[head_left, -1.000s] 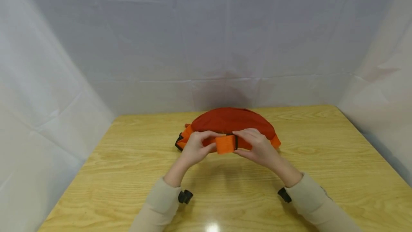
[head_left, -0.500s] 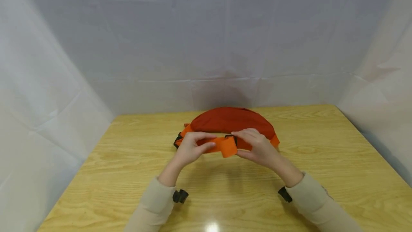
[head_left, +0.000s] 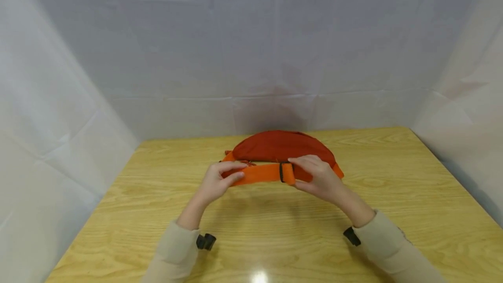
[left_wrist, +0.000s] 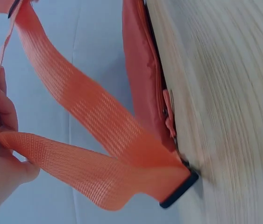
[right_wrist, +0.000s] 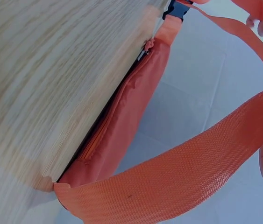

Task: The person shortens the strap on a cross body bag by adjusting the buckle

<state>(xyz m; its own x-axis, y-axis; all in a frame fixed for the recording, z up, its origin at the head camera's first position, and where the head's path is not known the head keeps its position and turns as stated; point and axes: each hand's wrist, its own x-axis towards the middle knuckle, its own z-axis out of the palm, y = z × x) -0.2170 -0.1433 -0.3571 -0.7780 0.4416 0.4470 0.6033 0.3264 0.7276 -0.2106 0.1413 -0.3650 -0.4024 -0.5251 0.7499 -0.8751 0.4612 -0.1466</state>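
A red waist bag (head_left: 283, 146) lies on the table, its orange webbing strap (head_left: 261, 174) lifted in front of it. My left hand (head_left: 216, 182) pinches the strap between thumb and fingers; the left wrist view shows the webbing (left_wrist: 75, 154) folding around those fingers. At the strap's other end, my right hand (head_left: 319, 179) holds it between thumb and fingers, beside a black slider (head_left: 281, 172) with a short loop of webbing. A black buckle (right_wrist: 175, 10) joins the strap to one end of the bag in the right wrist view.
The bag rests near the back of a wood-grain table (head_left: 157, 213). White sheeting (head_left: 251, 56) hangs behind it and along both sides. Black wrist devices (head_left: 206, 242) sit at both cuffs. A zipper pull (left_wrist: 168, 114) hangs from the bag.
My left hand has slid left along the strap, away from the right hand, and the strap between them is drawn out straighter. The right hand moved slightly right with the slider.
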